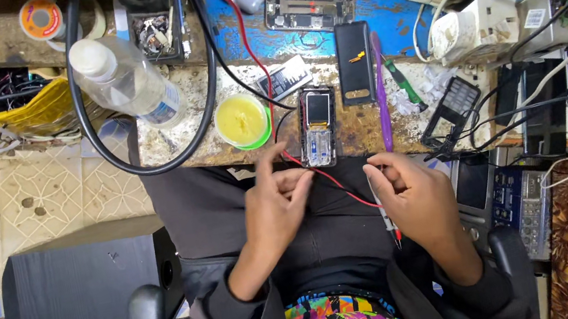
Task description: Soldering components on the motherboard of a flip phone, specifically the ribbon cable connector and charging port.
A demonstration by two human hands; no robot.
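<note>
Red wire (338, 183) runs between both hands, the opened phone (316, 128) lying lengthwise just beyond the left hand (278, 206)'s loosely curled, empty fingers, while the right hand (414, 201) pinches a probe (386, 221).

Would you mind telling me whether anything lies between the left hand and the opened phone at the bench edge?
Only the red wire crosses that gap; otherwise nothing visible separates the left hand from the opened phone.

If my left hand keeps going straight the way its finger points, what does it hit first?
Likely the opened phone at the bench edge, just beyond the left hand; the red wire runs close by, and depth is hard to judge.
</note>
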